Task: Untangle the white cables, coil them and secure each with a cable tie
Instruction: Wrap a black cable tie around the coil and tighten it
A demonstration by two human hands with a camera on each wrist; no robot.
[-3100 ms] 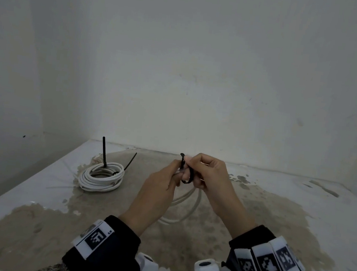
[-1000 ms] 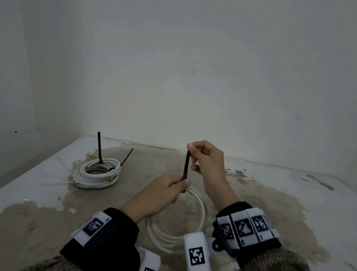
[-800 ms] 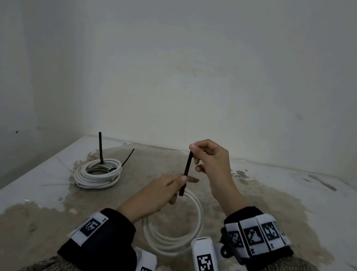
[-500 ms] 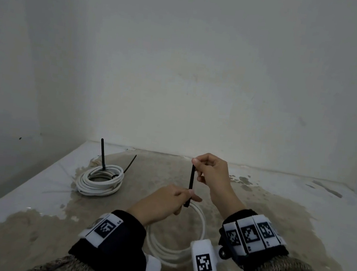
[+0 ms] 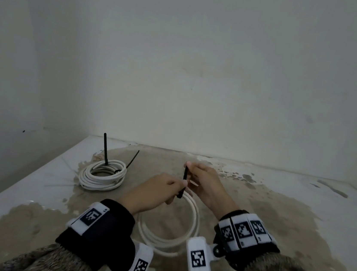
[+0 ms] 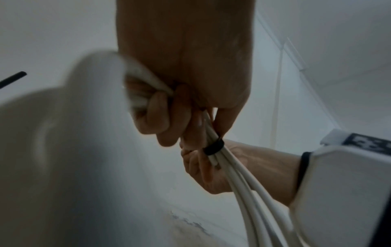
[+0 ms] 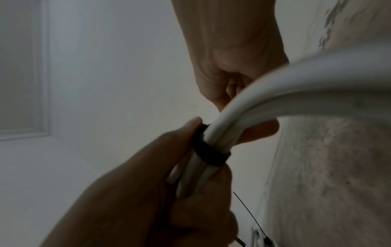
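While the left hand grips the white cable coil at its bundled strands, the right hand pinches the upright tail of the black cable tie looped around them. Over to the left on the stained table rests 1 finished coil, already tied.

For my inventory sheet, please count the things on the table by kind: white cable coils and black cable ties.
White round cable coils: 2, far tied coil and held coil
Black plastic cable ties: 3, two on far coil, one on held coil
Total: 5
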